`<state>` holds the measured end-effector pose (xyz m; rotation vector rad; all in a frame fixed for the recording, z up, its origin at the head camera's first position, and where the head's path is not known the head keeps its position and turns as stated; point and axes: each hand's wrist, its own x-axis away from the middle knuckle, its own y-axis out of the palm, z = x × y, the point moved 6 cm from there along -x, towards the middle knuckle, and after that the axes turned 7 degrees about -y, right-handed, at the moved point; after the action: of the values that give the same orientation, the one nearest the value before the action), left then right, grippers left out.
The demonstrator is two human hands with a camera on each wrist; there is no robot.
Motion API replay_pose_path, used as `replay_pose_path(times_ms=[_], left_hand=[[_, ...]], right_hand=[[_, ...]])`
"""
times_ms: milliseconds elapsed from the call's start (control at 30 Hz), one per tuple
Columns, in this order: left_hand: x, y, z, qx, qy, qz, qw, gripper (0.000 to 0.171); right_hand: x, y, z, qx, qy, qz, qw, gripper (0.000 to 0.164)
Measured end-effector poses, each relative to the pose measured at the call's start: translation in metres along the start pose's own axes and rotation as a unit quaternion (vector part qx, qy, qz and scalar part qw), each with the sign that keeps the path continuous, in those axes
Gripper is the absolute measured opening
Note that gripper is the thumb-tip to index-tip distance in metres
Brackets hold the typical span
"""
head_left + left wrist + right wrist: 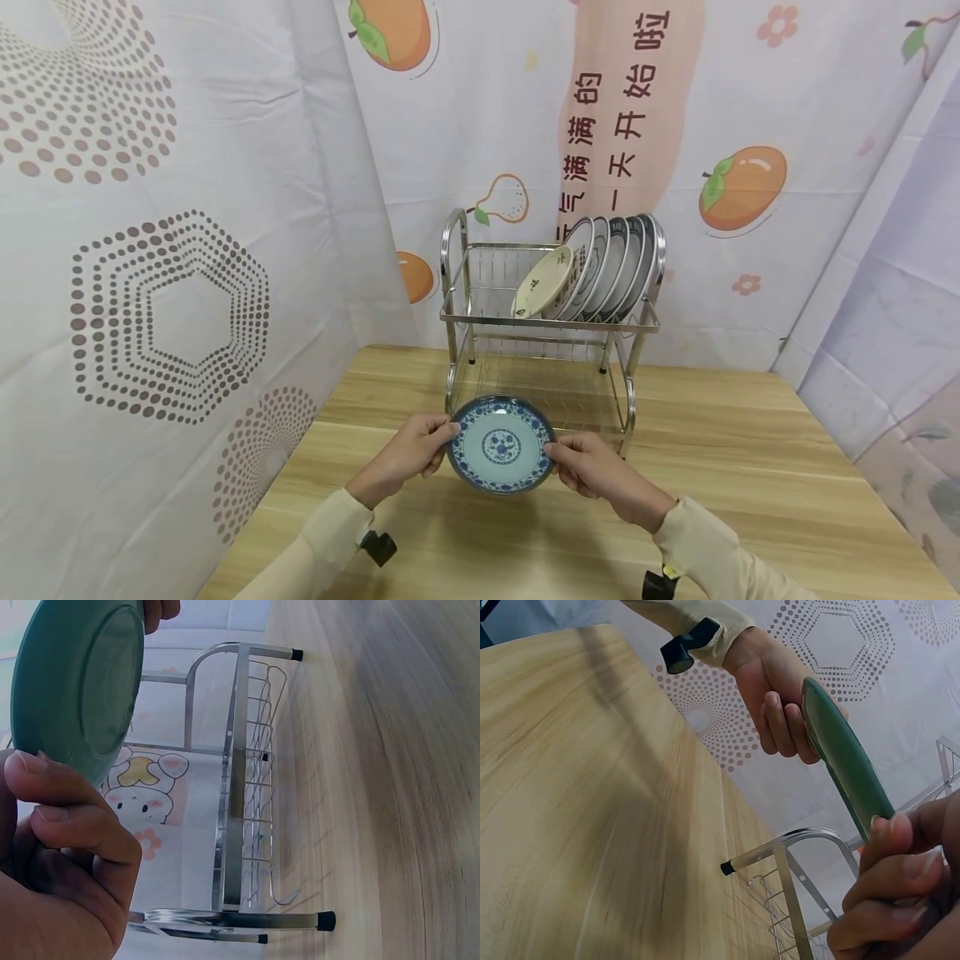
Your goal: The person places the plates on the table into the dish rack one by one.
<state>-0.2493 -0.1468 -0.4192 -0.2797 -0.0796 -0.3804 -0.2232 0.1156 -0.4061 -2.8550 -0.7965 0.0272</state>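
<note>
A blue-and-white patterned plate point(501, 445) is held up over the table, in front of the rack, its decorated face toward the head camera. My left hand point(411, 454) pinches its left rim, thumb on the face and fingers curled behind. On the opposite rim my right hand point(600, 471) grips it the same way. From below, the left wrist view shows the plain green underside of the plate point(82, 690) with its foot ring. In the right wrist view the plate point(844, 754) appears nearly edge-on, between both hands.
Behind the plate stands a two-tier metal dish rack point(551, 323) on the wooden table point(720, 467). Its upper tier carries a cream oval plate point(542, 283) at the left of several upright round plates point(617, 268). Printed curtains point(480, 108) hang behind and at the sides.
</note>
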Motion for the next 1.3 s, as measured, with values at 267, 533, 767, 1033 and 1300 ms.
replay_pose_path(times_ms=[267,533,767,1033,1300], left_hand=[[-0.003,0.000,-0.001,0.010,-0.004,0.000,0.9999,0.038],[-0.008,-0.017,0.001,0.052,-0.020,0.007,0.9984,0.050],[-0.013,-0.047,0.016,0.084,-0.012,0.062,0.9945,0.050],[-0.032,-0.063,0.043,0.107,0.031,0.087,0.9900,0.052],[-0.052,-0.069,0.072,0.154,0.052,0.108,0.9808,0.055]], right_hand=[[0.000,-0.004,0.002,-0.006,0.005,0.027,1.000,0.031],[0.003,-0.010,0.000,-0.003,-0.002,0.040,0.999,0.030],[0.006,-0.016,-0.001,0.005,-0.004,0.043,0.999,0.031],[0.009,-0.019,0.001,-0.001,-0.003,0.042,0.999,0.031],[0.012,-0.019,0.003,-0.007,0.001,0.038,0.999,0.032]])
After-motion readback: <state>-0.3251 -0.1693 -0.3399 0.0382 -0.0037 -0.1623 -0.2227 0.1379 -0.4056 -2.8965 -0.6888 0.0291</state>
